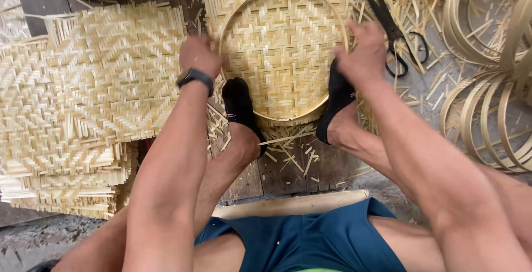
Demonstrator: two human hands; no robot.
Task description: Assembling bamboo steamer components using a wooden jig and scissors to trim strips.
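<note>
Blue shorts [310,239] nearest, person seated over dark wood plank floor [288,166]. Left hand [198,54] and right hand [363,50] grip opposite sides of bamboo hoop [233,25], fingers curled shut on its rim, pressed onto square woven bamboo mat [280,44]; both black-socked feet pin mat's near edge. Stacked woven mats [72,111] left, black scissors [396,33], loose hoops [487,83] right, offcuts scattered
</note>
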